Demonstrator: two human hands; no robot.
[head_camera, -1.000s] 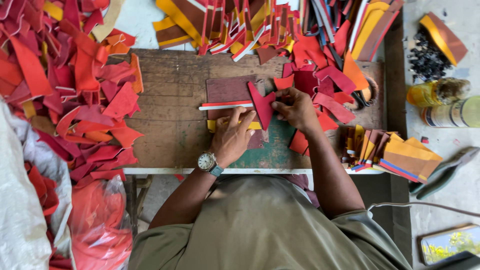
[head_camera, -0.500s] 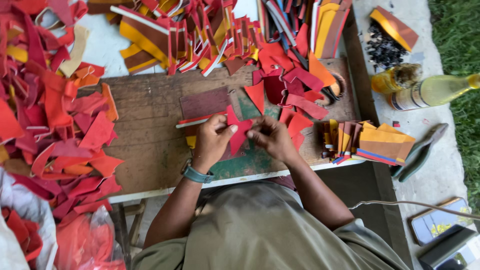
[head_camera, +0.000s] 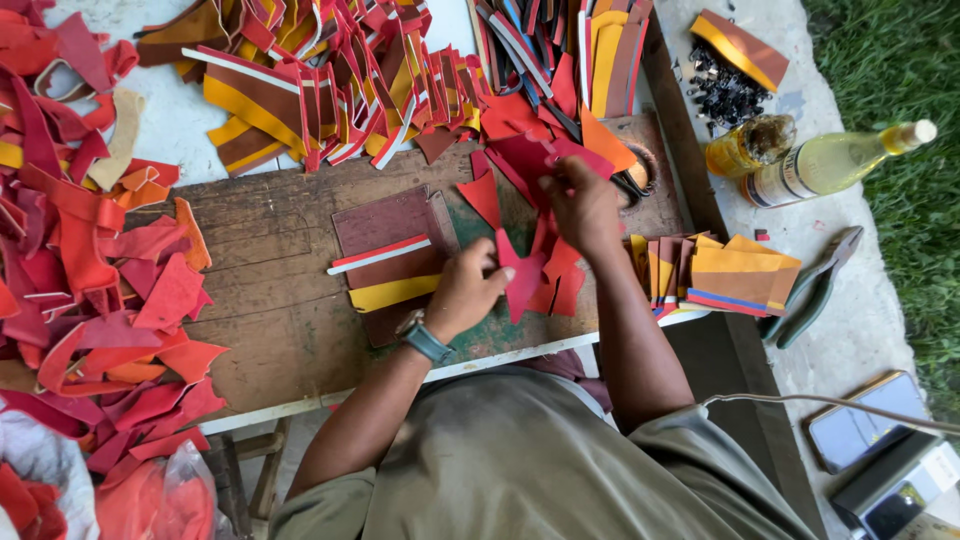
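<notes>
At frame centre the left hand (head_camera: 468, 290) pinches a red scrap (head_camera: 522, 280) over the bench (head_camera: 270, 320). The right hand (head_camera: 583, 205), fingers curled, digs into the red pile (head_camera: 530, 160) above it; whether it grips a piece I cannot tell. Sorting scraps, seemingly; next comes lifting one piece free.

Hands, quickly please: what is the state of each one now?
Left hand: closed on a red scrap.
Right hand: fingers curled among red pieces; grip cannot be told.
</notes>
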